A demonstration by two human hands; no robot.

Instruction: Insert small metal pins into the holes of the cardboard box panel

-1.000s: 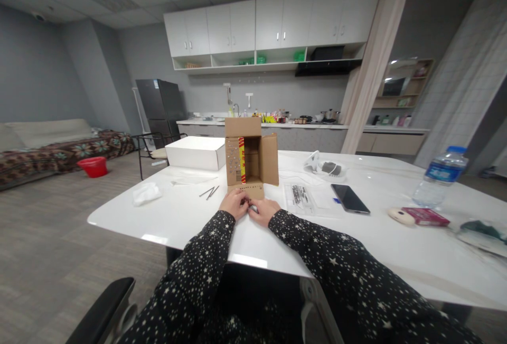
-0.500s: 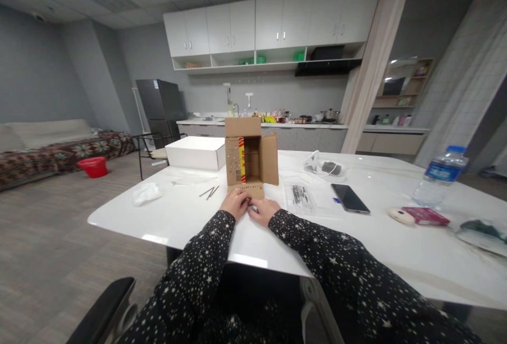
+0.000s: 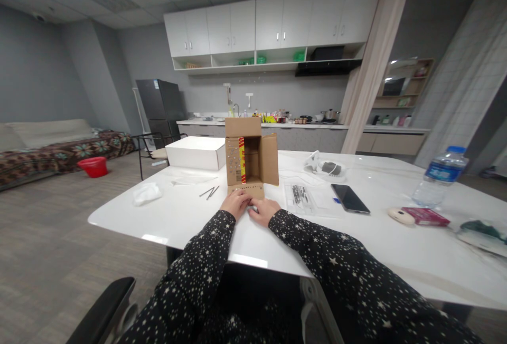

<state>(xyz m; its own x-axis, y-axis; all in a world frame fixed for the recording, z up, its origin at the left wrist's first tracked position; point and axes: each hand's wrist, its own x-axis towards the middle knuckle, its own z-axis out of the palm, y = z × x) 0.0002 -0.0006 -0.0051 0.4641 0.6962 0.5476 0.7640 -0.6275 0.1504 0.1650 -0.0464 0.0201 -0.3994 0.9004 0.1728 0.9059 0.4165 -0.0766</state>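
An open cardboard box (image 3: 253,159) lies on its side on the white table, its mouth facing me. Small specks dot its left flap, which has a red and yellow strip, and a row of dark specks runs along its lower flap (image 3: 257,190). At that lower flap, my left hand (image 3: 238,202) has its fingers bent and drawn together. My right hand (image 3: 263,211) is closed beside it, fingertips meeting the left ones. Whatever is between the fingers is too small or hidden to make out. A clear plastic case (image 3: 300,198) with small dark pieces sits right of my hands.
Left are a white box (image 3: 196,153), thin metal rods (image 3: 209,192) and a crumpled white tissue (image 3: 147,194). To the right lie a phone (image 3: 350,198), a white corded device (image 3: 325,167), a maroon box (image 3: 425,216) and a water bottle (image 3: 441,175).
My left fingers have shifted very slightly at the lower flap. The box and the other things on the table stay where they were.
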